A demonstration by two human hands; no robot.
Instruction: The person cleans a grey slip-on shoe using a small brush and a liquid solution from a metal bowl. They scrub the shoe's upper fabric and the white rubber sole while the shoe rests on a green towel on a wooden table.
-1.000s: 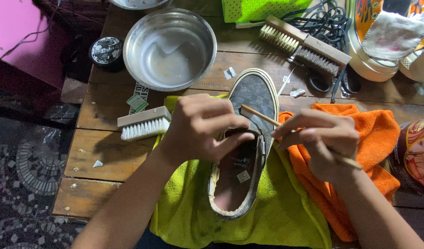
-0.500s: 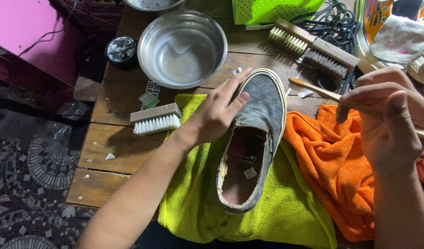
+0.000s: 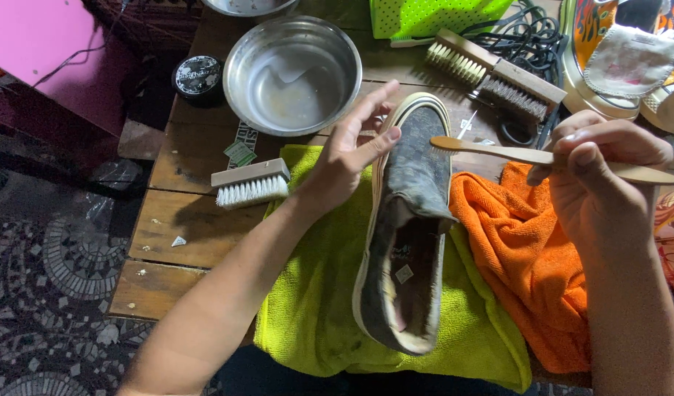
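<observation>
Grey slip-on shoe [image 3: 414, 220] lies on the green towel [image 3: 315, 293] on the bench [image 3: 190, 161], toe pointing away, orange cloth [image 3: 528, 271] beside it. Left hand [image 3: 352, 158] is open, fingers spread, only touching the toe edge, not gripping. Right hand [image 3: 608, 172] is closed on a wooden toothbrush [image 3: 491, 150], its head hovering over the toe. My read: pin the shoe firmly at the sole rim before scrubbing, use short strokes, and keep the bristles off the steadying fingers.
</observation>
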